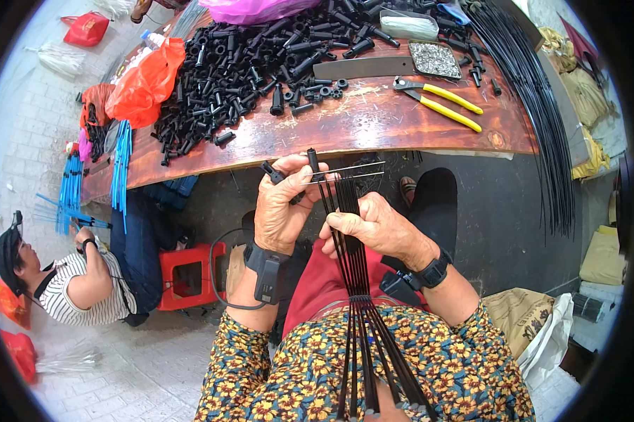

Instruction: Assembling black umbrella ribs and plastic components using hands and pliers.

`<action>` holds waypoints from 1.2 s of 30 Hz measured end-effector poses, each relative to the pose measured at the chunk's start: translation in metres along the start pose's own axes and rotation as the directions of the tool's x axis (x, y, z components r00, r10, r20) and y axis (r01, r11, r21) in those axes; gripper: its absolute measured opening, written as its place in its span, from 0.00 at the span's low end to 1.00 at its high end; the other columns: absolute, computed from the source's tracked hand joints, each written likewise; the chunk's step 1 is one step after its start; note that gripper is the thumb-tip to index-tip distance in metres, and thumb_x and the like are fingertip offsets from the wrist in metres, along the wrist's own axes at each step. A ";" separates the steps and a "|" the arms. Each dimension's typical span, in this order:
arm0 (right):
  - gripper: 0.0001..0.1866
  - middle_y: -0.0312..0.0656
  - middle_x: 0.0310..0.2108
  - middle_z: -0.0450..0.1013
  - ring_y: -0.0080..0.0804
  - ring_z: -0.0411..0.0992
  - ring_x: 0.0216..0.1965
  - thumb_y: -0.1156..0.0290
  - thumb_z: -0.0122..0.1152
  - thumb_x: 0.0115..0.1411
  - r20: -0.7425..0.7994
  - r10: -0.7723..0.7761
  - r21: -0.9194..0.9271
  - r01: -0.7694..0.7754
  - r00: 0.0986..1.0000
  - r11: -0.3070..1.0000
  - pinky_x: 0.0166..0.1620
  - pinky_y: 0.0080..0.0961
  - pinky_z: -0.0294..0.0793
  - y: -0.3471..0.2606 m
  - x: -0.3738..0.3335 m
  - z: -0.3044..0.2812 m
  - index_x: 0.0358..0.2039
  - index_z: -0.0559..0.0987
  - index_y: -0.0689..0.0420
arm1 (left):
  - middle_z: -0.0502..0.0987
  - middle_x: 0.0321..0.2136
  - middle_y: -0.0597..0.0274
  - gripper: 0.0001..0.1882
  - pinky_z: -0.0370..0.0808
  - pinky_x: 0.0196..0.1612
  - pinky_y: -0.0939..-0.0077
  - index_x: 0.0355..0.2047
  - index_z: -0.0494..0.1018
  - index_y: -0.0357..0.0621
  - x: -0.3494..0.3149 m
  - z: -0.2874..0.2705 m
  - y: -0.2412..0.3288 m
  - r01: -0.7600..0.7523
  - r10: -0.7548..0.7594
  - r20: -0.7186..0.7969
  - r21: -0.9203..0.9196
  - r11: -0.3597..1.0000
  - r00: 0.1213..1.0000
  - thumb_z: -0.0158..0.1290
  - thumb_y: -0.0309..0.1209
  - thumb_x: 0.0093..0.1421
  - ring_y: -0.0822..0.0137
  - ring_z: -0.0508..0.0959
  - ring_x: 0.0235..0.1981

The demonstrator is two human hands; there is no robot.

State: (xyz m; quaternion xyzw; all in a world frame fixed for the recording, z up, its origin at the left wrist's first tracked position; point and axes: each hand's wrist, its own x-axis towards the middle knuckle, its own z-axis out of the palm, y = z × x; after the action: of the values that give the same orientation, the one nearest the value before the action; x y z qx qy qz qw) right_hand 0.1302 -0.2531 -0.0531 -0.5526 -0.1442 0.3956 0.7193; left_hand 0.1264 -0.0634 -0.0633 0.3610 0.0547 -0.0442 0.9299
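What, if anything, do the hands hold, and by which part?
The right hand grips a bundle of thin black rods near its upper end. The left hand seems to hold a black tubular piece low down; exact contact is partly hidden.

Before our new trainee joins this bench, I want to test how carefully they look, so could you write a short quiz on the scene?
1. Multiple choice: where do the yellow-handled cutters lie?
a) In the wearer's right hand
b) On the wooden table
c) On the floor

2. True or false: the wearer's right hand grips the bundle of black strips.

3. Short answer: what colour are the thin rods hanging over the table's left end?

Key: 1. b; 2. true; 3. blue.
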 end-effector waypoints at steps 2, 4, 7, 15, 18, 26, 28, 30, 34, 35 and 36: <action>0.19 0.45 0.24 0.78 0.28 0.78 0.26 0.62 0.54 0.64 -0.005 0.002 -0.001 -0.002 1.000 1.000 0.33 0.22 0.79 0.000 0.001 0.000 0.30 0.80 0.68 | 0.79 0.39 0.47 0.11 0.81 0.45 0.56 0.43 0.73 0.38 0.000 -0.002 -0.001 -0.009 0.009 0.007 -0.012 1.000 1.000 0.56 0.20 0.59 0.54 0.81 0.39; 0.19 0.45 0.23 0.78 0.28 0.78 0.26 0.62 0.54 0.64 0.011 -0.033 -0.021 0.034 0.999 0.999 0.33 0.23 0.79 0.001 0.001 0.000 0.30 0.80 0.68 | 0.79 0.39 0.46 0.12 0.81 0.45 0.56 0.44 0.73 0.37 -0.001 -0.004 -0.001 -0.005 0.006 0.033 -0.031 1.000 0.999 0.56 0.20 0.59 0.54 0.81 0.40; 0.19 0.45 0.23 0.78 0.28 0.78 0.26 0.62 0.54 0.64 -0.002 -0.034 -0.025 0.033 0.999 0.999 0.32 0.23 0.79 0.000 0.001 0.002 0.29 0.80 0.68 | 0.79 0.41 0.45 0.16 0.80 0.46 0.55 0.47 0.72 0.37 -0.002 -0.005 0.002 0.021 -0.018 0.058 -0.060 0.998 0.998 0.55 0.20 0.58 0.53 0.81 0.41; 0.19 0.45 0.22 0.78 0.25 0.77 0.25 0.62 0.55 0.63 -0.013 -0.062 -0.139 0.060 0.998 0.988 0.30 0.21 0.76 -0.002 0.005 -0.001 0.28 0.80 0.67 | 0.76 0.47 0.44 0.28 0.77 0.52 0.59 0.56 0.67 0.31 -0.017 0.014 0.013 -0.092 0.085 0.043 0.208 0.974 0.995 0.53 0.14 0.52 0.51 0.78 0.48; 0.20 0.45 0.21 0.78 0.25 0.77 0.25 0.61 0.55 0.62 -0.005 -0.095 -0.208 0.092 0.995 0.974 0.29 0.21 0.75 -0.005 0.007 -0.002 0.27 0.80 0.68 | 0.77 0.46 0.46 0.26 0.77 0.50 0.63 0.54 0.68 0.29 -0.023 0.034 0.019 -0.066 0.072 -0.008 0.303 0.951 0.997 0.55 0.15 0.53 0.55 0.80 0.46; 0.20 0.46 0.20 0.77 0.27 0.76 0.23 0.61 0.55 0.61 -0.025 -0.098 -0.175 0.092 0.995 0.980 0.28 0.25 0.75 -0.001 0.010 0.004 0.27 0.80 0.69 | 0.78 0.44 0.50 0.15 0.80 0.46 0.67 0.47 0.72 0.31 -0.021 0.040 0.014 -0.026 0.106 -0.178 0.405 0.914 0.978 0.55 0.27 0.62 0.58 0.79 0.46; 0.19 0.47 0.19 0.77 0.27 0.76 0.22 0.62 0.55 0.61 -0.050 -0.101 -0.203 0.089 0.994 0.975 0.27 0.26 0.75 -0.003 0.010 0.006 0.25 0.78 0.69 | 0.78 0.43 0.51 0.14 0.80 0.46 0.66 0.46 0.72 0.31 -0.019 0.037 0.014 -0.008 0.098 -0.205 0.400 0.916 0.974 0.55 0.26 0.63 0.58 0.79 0.46; 0.19 0.48 0.18 0.76 0.30 0.76 0.22 0.62 0.56 0.60 -0.090 -0.143 -0.237 0.119 0.986 0.964 0.27 0.28 0.74 0.004 0.013 0.007 0.24 0.77 0.69 | 0.78 0.41 0.54 0.12 0.80 0.46 0.64 0.44 0.73 0.32 -0.017 0.027 0.012 -0.024 0.102 -0.199 0.362 0.932 0.975 0.56 0.26 0.62 0.61 0.79 0.44; 0.19 0.52 0.15 0.70 0.36 0.72 0.18 0.62 0.59 0.60 -0.286 -0.590 -0.485 0.417 0.755 0.768 0.24 0.33 0.70 0.013 0.018 0.019 0.23 0.74 0.67 | 0.79 0.38 0.61 0.09 0.73 0.32 0.82 0.42 0.75 0.37 -0.015 0.032 0.007 -0.069 0.179 -0.270 0.374 0.925 0.946 0.56 0.27 0.62 0.73 0.78 0.32; 0.19 0.52 0.15 0.70 0.36 0.72 0.18 0.62 0.59 0.60 -0.287 -0.589 -0.483 0.417 0.755 0.770 0.24 0.33 0.70 0.009 0.015 0.019 0.23 0.74 0.67 | 0.79 0.37 0.63 0.09 0.72 0.32 0.83 0.42 0.76 0.38 -0.015 0.035 0.007 -0.076 0.188 -0.278 0.370 0.926 0.942 0.57 0.26 0.62 0.74 0.77 0.31; 0.19 0.53 0.15 0.69 0.37 0.68 0.16 0.62 0.61 0.59 -0.322 -0.518 -0.490 0.329 0.793 0.808 0.23 0.34 0.68 0.001 0.012 0.019 0.23 0.73 0.67 | 0.79 0.35 0.65 0.09 0.70 0.31 0.85 0.41 0.76 0.38 -0.016 0.036 0.008 -0.086 0.202 -0.290 0.366 0.927 0.936 0.58 0.26 0.61 0.76 0.76 0.30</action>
State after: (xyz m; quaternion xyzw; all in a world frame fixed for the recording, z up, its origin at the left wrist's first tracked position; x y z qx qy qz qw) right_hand 0.1249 -0.2315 -0.0500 -0.7170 -0.1797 0.0453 0.6720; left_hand 0.1138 -0.0812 -0.0296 0.5247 0.1701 0.0756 0.8307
